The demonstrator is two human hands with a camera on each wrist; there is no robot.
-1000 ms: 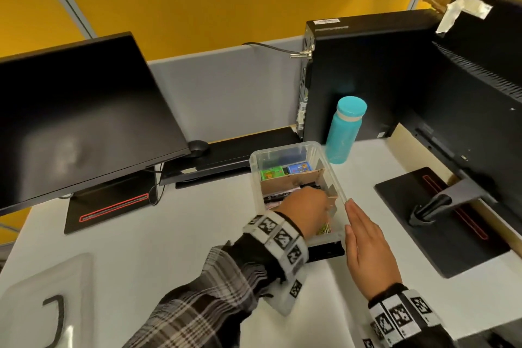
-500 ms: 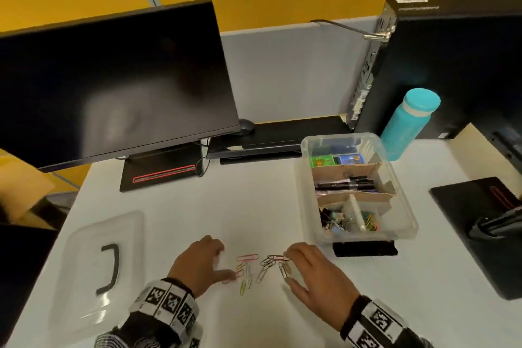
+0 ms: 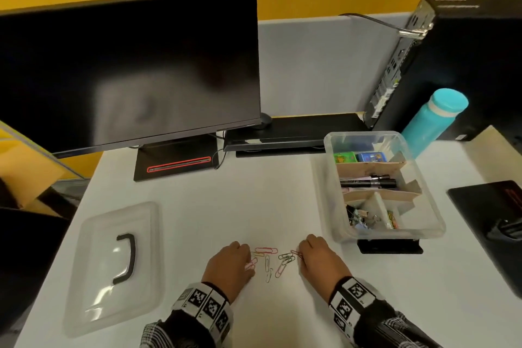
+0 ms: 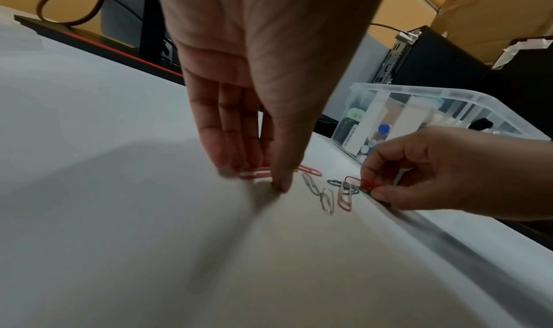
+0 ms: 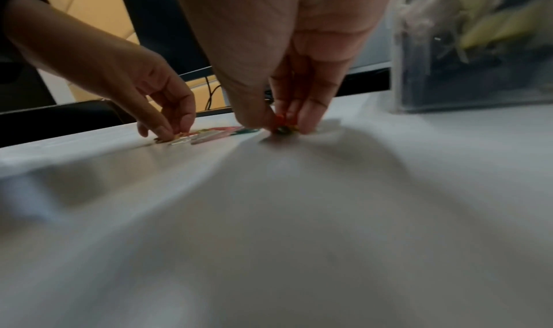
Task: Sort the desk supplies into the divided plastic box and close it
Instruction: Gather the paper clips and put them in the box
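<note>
Several coloured paper clips (image 3: 268,261) lie loose on the white desk near its front edge. My left hand (image 3: 250,261) pinches a pink clip (image 4: 254,174) against the desk at the left end of the pile. My right hand (image 3: 300,255) pinches a red clip (image 4: 363,182) at the right end, one end of it lifted. The clear divided box (image 3: 389,234) stands open to the right and farther back, apart from both hands. It holds erasers (image 3: 346,157), markers (image 3: 367,181) and binder clips (image 3: 357,219) between cardboard dividers. Its clear lid (image 3: 113,265) with a black handle lies at the left.
A black monitor (image 3: 127,70) stands at the back left with a keyboard (image 3: 291,133) beside it. A computer tower (image 3: 466,65) and a teal bottle (image 3: 429,121) stand behind the box. A second monitor base (image 3: 494,206) is at the right, and a small black object (image 3: 389,247) lies under the box's front.
A second ago my left hand was inside the box and my right hand beside it. Both have come down to the paper clips, and their fingers have closed onto clips.
</note>
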